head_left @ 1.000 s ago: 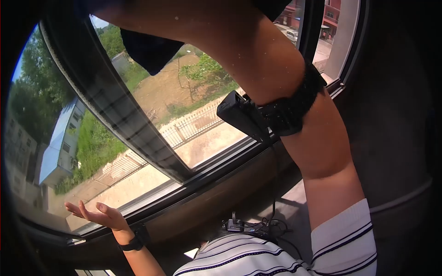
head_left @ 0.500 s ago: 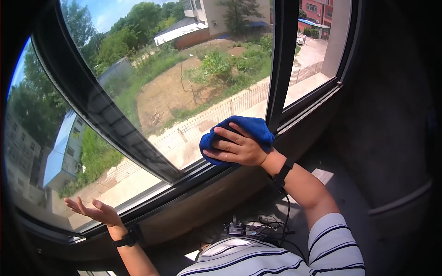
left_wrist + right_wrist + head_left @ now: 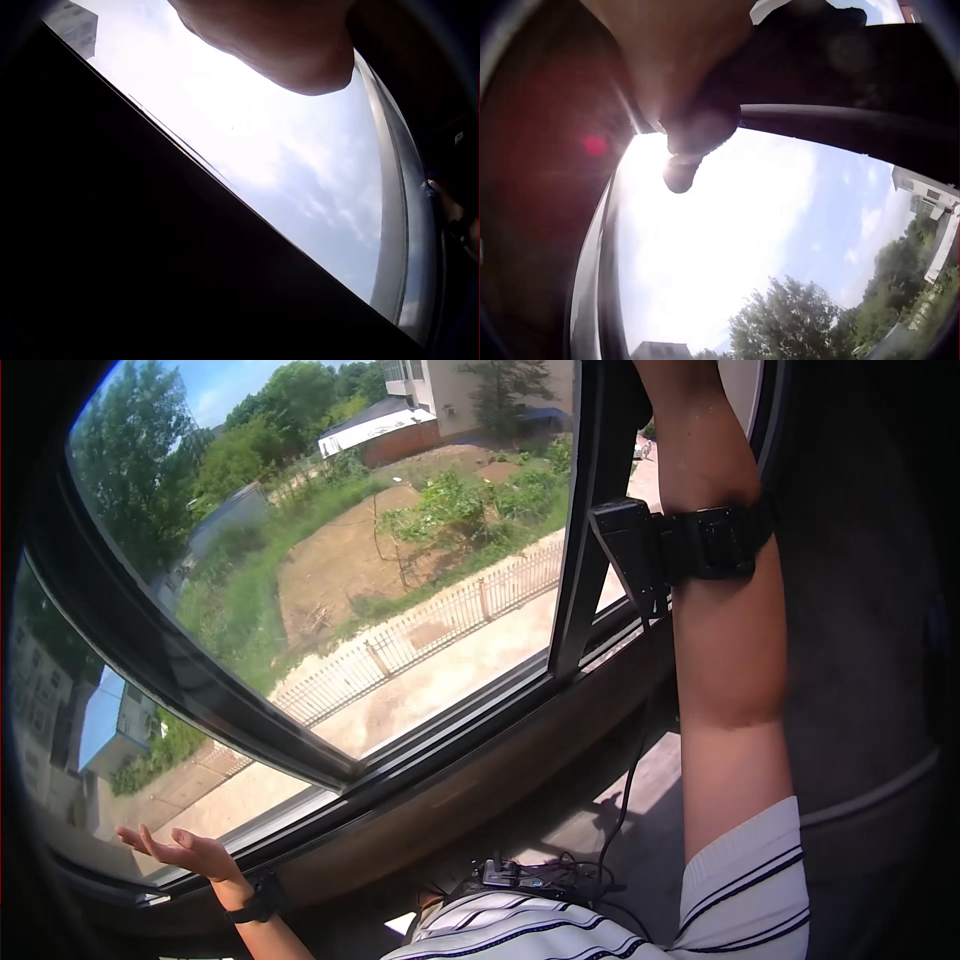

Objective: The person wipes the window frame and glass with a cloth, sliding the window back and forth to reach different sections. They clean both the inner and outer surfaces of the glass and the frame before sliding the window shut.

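My right arm reaches up past the top edge of the head view, so its hand is outside that view. The right wrist view shows the right hand (image 3: 679,49) in shadow, high against the window, with a dark, fuzzy-edged cloth (image 3: 709,127) bunched at it. Most of its fingers are hidden. Low at the window's left, my left hand (image 3: 185,853) is turned up with fingers extended and nothing in it. Its underside (image 3: 281,45) shows against the sky in the left wrist view. The window pane (image 3: 430,630) spans the space between the arms.
A dark upright frame (image 3: 585,550) divides the panes at right, and a slanting frame bar (image 3: 200,690) crosses at left. Below runs the sill (image 3: 450,745). A black camera (image 3: 625,545) is strapped to the right forearm, its cable (image 3: 630,780) leading down to small devices (image 3: 500,873).
My right arm crossed the upper pane, came down to wipe low by the sill with the blue cloth, then rose again at the right. The view shifted slightly; the left hand stayed nearly still.
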A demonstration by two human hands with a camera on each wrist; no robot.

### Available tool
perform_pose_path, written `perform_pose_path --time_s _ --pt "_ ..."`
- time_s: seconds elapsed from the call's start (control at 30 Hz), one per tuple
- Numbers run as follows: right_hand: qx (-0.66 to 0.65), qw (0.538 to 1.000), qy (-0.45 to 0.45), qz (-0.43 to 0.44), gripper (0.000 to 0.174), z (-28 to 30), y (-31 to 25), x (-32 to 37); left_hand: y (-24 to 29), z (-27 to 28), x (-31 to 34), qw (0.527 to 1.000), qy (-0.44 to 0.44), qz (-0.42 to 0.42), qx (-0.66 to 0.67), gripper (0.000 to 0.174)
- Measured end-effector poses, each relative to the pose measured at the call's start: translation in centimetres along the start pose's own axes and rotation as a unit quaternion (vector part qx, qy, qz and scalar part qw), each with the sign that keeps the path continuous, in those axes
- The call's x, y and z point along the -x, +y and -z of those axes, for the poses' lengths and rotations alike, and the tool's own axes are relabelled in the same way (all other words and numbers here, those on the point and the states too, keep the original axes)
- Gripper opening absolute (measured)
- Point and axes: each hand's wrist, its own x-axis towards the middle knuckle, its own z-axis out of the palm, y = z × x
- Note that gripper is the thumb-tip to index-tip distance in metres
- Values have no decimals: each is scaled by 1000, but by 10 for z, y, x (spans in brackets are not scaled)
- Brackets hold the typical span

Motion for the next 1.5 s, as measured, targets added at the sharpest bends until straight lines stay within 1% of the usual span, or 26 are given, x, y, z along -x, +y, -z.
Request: perform_pose_path --time_s 0.07,0.1,0.17,0.23,0.3,0.33,0.4,0.53,0.63,0.7,0.73,0.8,0.93,0.97,1.0,1.07,1.1,1.13,1.17,1.2,1.23,1.27,1.37,1.43,1.47,1.5 --pt "114 978 94 150 53 -3 21 48 1 -1 0 1000 8 -1 -8 47" --pt "108 984 33 140 53 8 21 69 1 -2 0 1000 9 -1 -18 45" --pt "92 983 50 151 49 11 26 107 -6 -2 3 1000 5 -13 -21 45" --pt "65 988 35 137 54 23 36 155 -8 -2 3 999 10 -28 -40 44" --pt "48 996 -21 72 80 39 42 205 -12 -2 4 999 6 -32 -38 44" --pt "61 997 -34 24 78 43 42 232 -13 -3 4 999 8 -35 -39 43" --pt "72 995 -62 22 63 56 45 276 -8 -4 4 998 6 -35 -43 43" --pt "75 989 -129 -19 62 84 64 363 -9 -4 5 999 11 -40 -32 41" --pt "57 991 -117 -19 58 96 59 371 -11 -4 6 999 16 -31 -39 41" --pt "106 978 -179 -5 58 112 58 377 -6 -3 3 999 15 -16 -35 44" --pt "106 979 -176 -2 58 120 54 383 -4 -3 2 999 20 -15 -33 44" --pt "222 937 -267 -41 63 139 43 396 -2 -2 0 999 19 -9 -37 49" --pt "270 879 -385 -79 65 179 12 410 -4 -2 -2 999 20 -3 -27 48" --pt "279 860 -410 -123 65 181 3 405 -4 -2 -3 1000 13 8 -28 45" --pt "284 861 -404 -121 65 182 -6 400 -5 -1 -3 1000 18 8 -23 45" --pt "176 890 -309 -284 65 178 -20 393 -3 0 -4 999 11 -1 -31 43" --pt "71 914 -216 -337 57 178 -23 390 -2 2 -5 1000 5 -2 -30 41" --pt "-88 827 -129 -540 51 184 -29 389 -2 4 -5 1000 10 -1 -28 41" --pt "-237 723 -57 -646 49 189 -43 372 -2 4 -4 1000 2 2 -25 42" --pt "-374 584 18 -720 48 196 -53 361 -1 4 -4 1000 -8 3 -21 42" --pt "-443 531 40 -722 50 204 -55 365 2 5 -5 1000 -1 8 2 43" --pt "-486 548 84 -676 52 198 -72 360 2 3 -6 1000 -1 7 9 43" --pt "-561 531 74 -631 55 200 -101 360 -1 7 -3 1000 -16 6 11 44" --pt "-640 484 48 -595 56 201 -114 367 -1 9 -2 1000 -22 6 16 44" --pt "-640 486 48 -594 56 199 -124 367 -1 10 -3 1000 -21 9 18 44" --pt "-589 538 58 -600 56 197 -139 365 -2 10 -2 999 -32 12 14 45"
